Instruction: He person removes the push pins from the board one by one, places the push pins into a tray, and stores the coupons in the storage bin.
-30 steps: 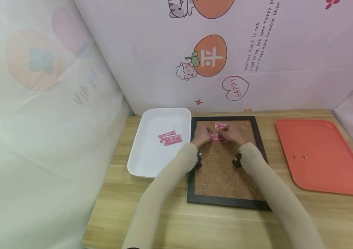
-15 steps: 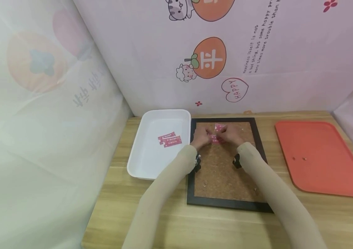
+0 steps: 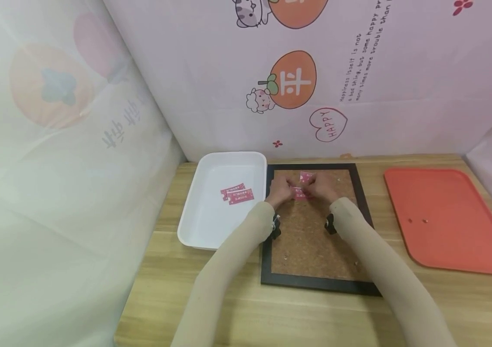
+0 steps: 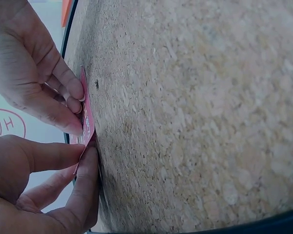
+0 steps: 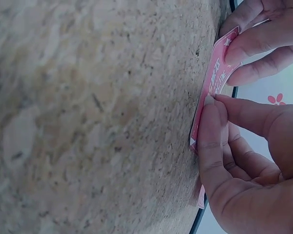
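A pink coupon [image 3: 299,193] with white print is tilted against the cork board [image 3: 311,241], near its top. At the coupon's left end my left hand [image 3: 281,191] pinches it, with the thumb on the face and a finger behind, as the left wrist view shows. My right hand [image 3: 323,188] has its thumb and forefinger together at the coupon's face. They pinch a tiny pin-like thing there, mostly hidden by the fingertips [image 5: 211,109]. Just above, another pink coupon [image 3: 305,177] lies on the cork, partly covered by my right hand.
Left of the board, a white tray [image 3: 204,226] holds two overlapping pink coupons [image 3: 239,196]. A red tray [image 3: 458,217] on the right holds two tiny pins [image 3: 425,221]. Small pins [image 3: 356,263] also dot the cork. The board has a black frame [image 3: 315,283] and lies on a wooden table [image 3: 176,289].
The hands have hardly moved. The coupon between them now faces slightly differently, and the right fingers sit a little lower on it. The whole head view shifted slightly.
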{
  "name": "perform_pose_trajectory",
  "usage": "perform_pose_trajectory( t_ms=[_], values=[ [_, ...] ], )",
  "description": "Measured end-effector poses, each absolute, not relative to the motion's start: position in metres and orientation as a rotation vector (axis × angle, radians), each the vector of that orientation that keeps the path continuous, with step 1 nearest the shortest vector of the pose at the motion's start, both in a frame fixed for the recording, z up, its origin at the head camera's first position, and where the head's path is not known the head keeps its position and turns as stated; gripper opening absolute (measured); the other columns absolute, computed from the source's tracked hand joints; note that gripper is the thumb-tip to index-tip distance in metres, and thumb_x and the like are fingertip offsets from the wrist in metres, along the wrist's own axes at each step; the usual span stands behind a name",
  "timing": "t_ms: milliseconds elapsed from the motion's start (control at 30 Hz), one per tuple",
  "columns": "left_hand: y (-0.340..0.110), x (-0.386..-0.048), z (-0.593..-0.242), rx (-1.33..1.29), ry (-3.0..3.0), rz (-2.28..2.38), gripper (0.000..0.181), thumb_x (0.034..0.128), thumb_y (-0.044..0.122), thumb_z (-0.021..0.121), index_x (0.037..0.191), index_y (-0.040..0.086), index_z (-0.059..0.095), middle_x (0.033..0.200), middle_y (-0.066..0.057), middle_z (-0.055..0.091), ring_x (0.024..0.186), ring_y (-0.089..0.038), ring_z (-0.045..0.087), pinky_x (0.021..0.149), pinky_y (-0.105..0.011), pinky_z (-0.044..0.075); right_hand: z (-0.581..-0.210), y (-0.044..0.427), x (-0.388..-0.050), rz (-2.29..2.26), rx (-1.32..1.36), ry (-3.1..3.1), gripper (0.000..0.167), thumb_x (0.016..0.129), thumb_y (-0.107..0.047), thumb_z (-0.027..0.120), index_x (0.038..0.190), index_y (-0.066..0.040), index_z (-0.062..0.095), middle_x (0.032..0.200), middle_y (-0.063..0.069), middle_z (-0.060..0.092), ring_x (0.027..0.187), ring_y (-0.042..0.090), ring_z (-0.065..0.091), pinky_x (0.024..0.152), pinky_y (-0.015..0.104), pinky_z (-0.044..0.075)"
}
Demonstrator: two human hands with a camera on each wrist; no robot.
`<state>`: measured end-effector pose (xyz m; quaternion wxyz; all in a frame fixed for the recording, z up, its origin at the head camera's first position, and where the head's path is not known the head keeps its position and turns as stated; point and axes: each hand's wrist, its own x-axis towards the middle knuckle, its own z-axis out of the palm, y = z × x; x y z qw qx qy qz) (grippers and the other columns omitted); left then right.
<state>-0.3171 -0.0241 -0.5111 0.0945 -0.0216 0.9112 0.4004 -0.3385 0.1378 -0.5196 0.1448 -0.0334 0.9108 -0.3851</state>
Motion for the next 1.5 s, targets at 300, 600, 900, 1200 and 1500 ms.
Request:
perform_pose_trajectory(
  t_ms=[300, 600, 900, 1200, 1500],
  values=[
    [-0.023, -0.317, -0.511, -0.094, 2.706, 1.141, 0.026, 0.0938, 0.006, 0.069, 0.12, 0.007, 0.07, 0.109, -0.01, 0.071, 0.096, -0.023, 0.066, 0.082, -0.033, 0.057, -0.524, 0.139, -0.339, -1.082, -0.126, 2.661, 0.024, 0.1, -0.017, 0.065, 0.106, 0.004, 0.074, 0.098, 0.019, 0.074, 0.084, 0.025, 0.065, 0.067, 0.028, 0.049],
    [-0.022, -0.317, -0.512, -0.106, 2.714, 1.173, 0.024, 0.0932, 0.005, 0.07, 0.117, 0.006, 0.071, 0.107, -0.011, 0.072, 0.095, -0.023, 0.067, 0.08, -0.032, 0.057, -0.522, 0.139, -0.339, -1.092, -0.122, 2.651, 0.026, 0.1, -0.017, 0.065, 0.113, 0.004, 0.074, 0.105, 0.021, 0.075, 0.088, 0.025, 0.068, 0.07, 0.028, 0.051],
    [-0.023, -0.318, -0.515, -0.09, 2.745, 1.17, 0.02, 0.0936, 0.005, 0.07, 0.113, 0.005, 0.073, 0.106, -0.011, 0.072, 0.091, -0.022, 0.065, 0.072, -0.026, 0.05, -0.516, 0.137, -0.338, -1.022, -0.068, 2.644, 0.029, 0.101, -0.021, 0.064, 0.115, 0.003, 0.073, 0.109, 0.02, 0.073, 0.091, 0.026, 0.062, 0.074, 0.031, 0.048],
    [-0.023, -0.318, -0.515, -0.104, 2.742, 1.183, 0.02, 0.0932, 0.004, 0.069, 0.113, 0.006, 0.074, 0.109, -0.011, 0.073, 0.096, -0.024, 0.067, 0.076, -0.029, 0.054, -0.517, 0.135, -0.34, -0.995, -0.082, 2.621, 0.03, 0.102, -0.021, 0.062, 0.116, 0.003, 0.072, 0.11, 0.02, 0.071, 0.092, 0.027, 0.061, 0.075, 0.031, 0.048],
    [-0.022, -0.32, -0.519, -0.101, 2.785, 1.133, 0.02, 0.0928, 0.005, 0.066, 0.109, 0.008, 0.077, 0.111, -0.01, 0.076, 0.096, -0.022, 0.068, 0.075, -0.028, 0.052, -0.514, 0.133, -0.339, -0.993, -0.072, 2.603, 0.023, 0.101, -0.015, 0.061, 0.105, 0.004, 0.074, 0.09, 0.011, 0.067, 0.08, 0.02, 0.058, 0.067, 0.027, 0.046]
  ],
)
